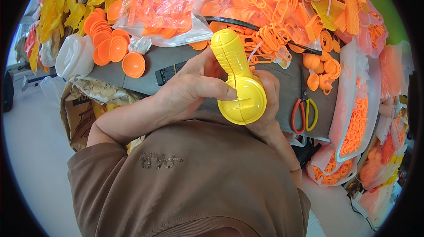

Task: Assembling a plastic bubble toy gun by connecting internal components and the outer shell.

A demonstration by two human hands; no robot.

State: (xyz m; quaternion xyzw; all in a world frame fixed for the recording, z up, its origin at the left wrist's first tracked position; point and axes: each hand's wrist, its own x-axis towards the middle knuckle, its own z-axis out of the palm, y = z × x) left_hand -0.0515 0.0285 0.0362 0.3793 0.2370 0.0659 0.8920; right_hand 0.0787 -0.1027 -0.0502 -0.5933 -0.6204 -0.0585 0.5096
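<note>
Here, clock directions start from the yellow toy.
Left hand (198,78): one, half curled, fingers behind the toy's neck, thumb pressed on the near-left part of its round end.
Right hand (271,104): one, curled around the right side of the round end, at 4 o'clock; most fingertips are hidden.
Yellow toy (243,86): one, held between both hands before the chest, narrow end toward 11 o'clock, a seam running along it.
Dark tool (167,73): one, at 9 o'clock, just beside the left wrist.
Scissors (303,101): one pair, at 4 o'clock, one red handle and one yellow, on the grey table (325,104).
Orange caps (311,61): at least five, near 3 o'clock.
Orange cups (133,65): more than six, overlapping, between 9 and 10 o'clock.
White bag (76,58): one, beside the cups.
Clear bag (194,36): one, between 10 and 11 o'clock, its orange pieces too many to count.
Orange clips (274,33): a tangled heap, uncountable, at 1 o'clock.
Clear tub (341,117): one, near 4 o'clock, many small orange rings (355,126) inside.
Paper sack (79,122): one, between 8 and 9 o'clock.
</note>
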